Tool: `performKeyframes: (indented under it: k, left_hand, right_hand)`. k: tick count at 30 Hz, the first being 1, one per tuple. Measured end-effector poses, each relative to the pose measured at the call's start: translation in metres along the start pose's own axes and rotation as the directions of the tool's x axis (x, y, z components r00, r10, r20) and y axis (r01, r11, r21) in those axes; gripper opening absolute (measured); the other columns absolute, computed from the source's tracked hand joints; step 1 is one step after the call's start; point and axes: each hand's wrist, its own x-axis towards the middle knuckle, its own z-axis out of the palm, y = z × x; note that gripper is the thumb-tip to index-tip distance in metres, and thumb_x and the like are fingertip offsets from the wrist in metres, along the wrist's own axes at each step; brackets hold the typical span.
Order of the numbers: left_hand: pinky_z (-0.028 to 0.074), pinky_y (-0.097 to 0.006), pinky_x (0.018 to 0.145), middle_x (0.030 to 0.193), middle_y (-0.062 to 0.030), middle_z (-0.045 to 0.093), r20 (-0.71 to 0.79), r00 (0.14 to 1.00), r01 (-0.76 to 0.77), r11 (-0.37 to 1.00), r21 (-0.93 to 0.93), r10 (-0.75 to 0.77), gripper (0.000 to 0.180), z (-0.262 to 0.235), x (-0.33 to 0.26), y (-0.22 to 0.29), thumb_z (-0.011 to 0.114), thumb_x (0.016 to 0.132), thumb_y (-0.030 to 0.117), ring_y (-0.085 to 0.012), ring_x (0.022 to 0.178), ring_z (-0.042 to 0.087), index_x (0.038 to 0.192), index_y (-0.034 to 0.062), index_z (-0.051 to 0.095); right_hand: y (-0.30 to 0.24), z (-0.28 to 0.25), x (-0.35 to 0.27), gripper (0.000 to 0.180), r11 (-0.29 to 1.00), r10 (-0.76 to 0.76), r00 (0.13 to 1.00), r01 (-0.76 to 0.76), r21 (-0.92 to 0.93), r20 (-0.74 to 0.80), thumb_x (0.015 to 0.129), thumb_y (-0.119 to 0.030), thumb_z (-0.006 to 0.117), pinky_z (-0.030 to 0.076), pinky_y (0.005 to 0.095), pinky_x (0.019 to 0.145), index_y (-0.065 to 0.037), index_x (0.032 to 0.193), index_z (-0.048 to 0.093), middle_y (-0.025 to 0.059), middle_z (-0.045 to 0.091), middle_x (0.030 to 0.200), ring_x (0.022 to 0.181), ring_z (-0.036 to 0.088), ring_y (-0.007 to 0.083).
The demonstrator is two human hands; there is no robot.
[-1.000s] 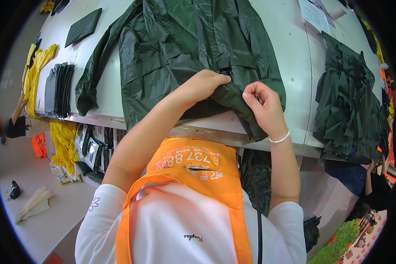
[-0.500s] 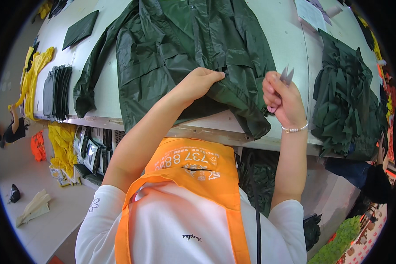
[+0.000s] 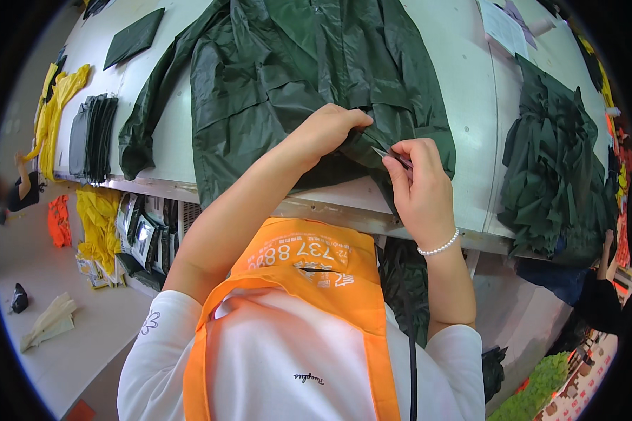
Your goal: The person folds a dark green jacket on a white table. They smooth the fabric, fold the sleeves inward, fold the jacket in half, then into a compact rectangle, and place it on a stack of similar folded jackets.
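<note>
Jacket (image 3: pixel 242 91) of dark green is lying on the white table (image 3: pixel 172 137) before us; our left hand (image 3: pixel 328 131) is pinching its lower front, and further right our right hand (image 3: pixel 423 188) is gripping small pointed snips (image 3: pixel 390 155) near it.

Broad pale table (image 3: pixel 463 105), dark seam (image 3: pixel 495 140) toward its right edge, brownish near edge, smooth greyish floor (image 3: pixel 95 316) at lower left, bright even light.
</note>
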Motion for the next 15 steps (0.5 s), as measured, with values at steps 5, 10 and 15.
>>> performKeyframes:
  k: [5,10,15]
  left_hand:
    - [0.04,-0.027,0.06,0.07,-0.0045,0.059,0.074,0.996,-0.059,0.996,0.062,0.054,0.031,0.0006,0.0044,-0.0028,0.061,0.082,0.027,-0.0123,0.065,0.051,0.076,-0.0036,0.064]
    - [0.038,-0.027,0.058,0.065,-0.0036,0.058,0.102,0.992,-0.076,0.996,0.045,0.071,0.032,0.0017,0.0065,-0.0061,0.059,0.083,0.026,-0.0116,0.06,0.05,0.074,-0.0031,0.065]
    - [0.037,-0.026,0.057,0.066,-0.0042,0.058,0.075,0.993,-0.097,0.994,0.048,0.093,0.033,0.0037,0.0021,-0.0039,0.059,0.082,0.028,-0.0111,0.061,0.049,0.074,-0.0035,0.065]
  right_hand:
    - [-0.001,-0.0017,0.0025,0.016,1.0,-0.007,1.0,0.006,-0.017,-0.008,0.086,-0.013,0.063,0.047,0.0343,0.057,-0.004,0.092,0.052,0.0093,0.054,0.089,0.068,0.061,0.027]
    - [-0.0012,0.0007,0.0056,0.017,1.0,-0.008,1.0,0.008,-0.02,-0.015,0.085,-0.014,0.063,0.047,0.0349,0.057,-0.004,0.093,0.052,0.0089,0.054,0.089,0.067,0.06,0.0273]
    - [-0.0027,0.0061,0.0069,0.016,1.0,-0.012,1.0,0.011,-0.015,-0.026,0.085,-0.014,0.064,0.046,0.035,0.056,-0.004,0.092,0.053,0.0082,0.054,0.089,0.066,0.059,0.0269]
